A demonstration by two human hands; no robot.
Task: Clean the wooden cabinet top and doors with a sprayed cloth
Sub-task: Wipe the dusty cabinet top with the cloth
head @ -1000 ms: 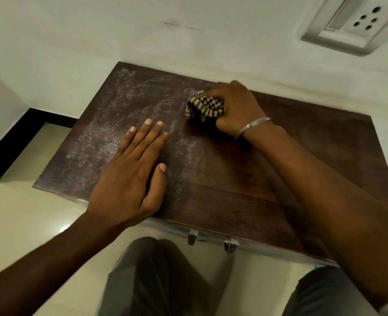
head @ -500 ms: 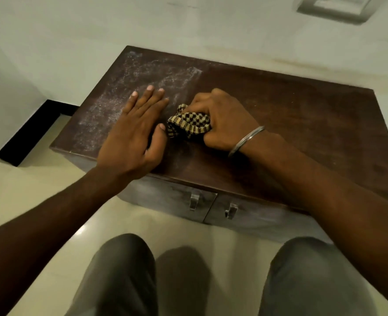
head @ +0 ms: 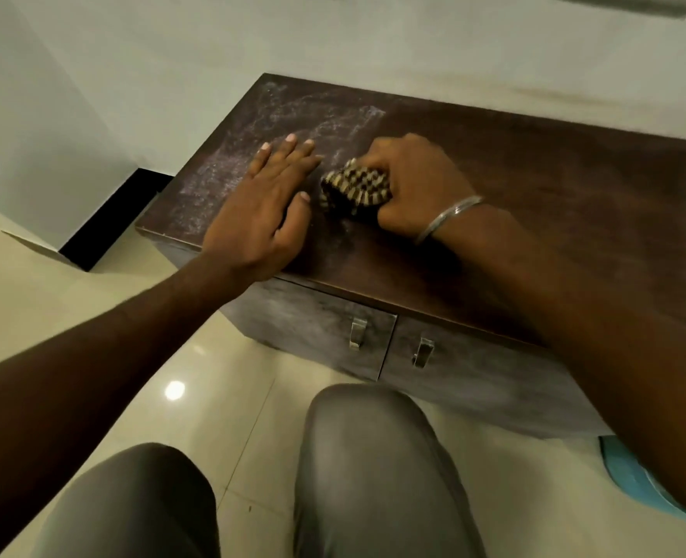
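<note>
A low dark wooden cabinet [head: 555, 187] stands against the wall, its top dusty white on the left part and darker on the right. My right hand [head: 418, 183], with a metal bangle on the wrist, grips a bunched black-and-tan checked cloth [head: 353, 187] pressed on the top. My left hand [head: 265, 207] lies flat on the top just left of the cloth, fingers straight, thumb close to the cloth. Two doors [head: 317, 328] on the front face carry metal handles [head: 357, 334].
My knees in grey trousers [head: 373, 469] are in front of the cabinet on a glossy cream tile floor [head: 71, 300]. A black skirting [head: 112, 219] runs along the wall at left. A blue object [head: 631, 473] lies on the floor at right.
My right hand has dragged the cloth from the back middle of the top toward the front and up against my left hand. The view has tilted down, showing the doors.
</note>
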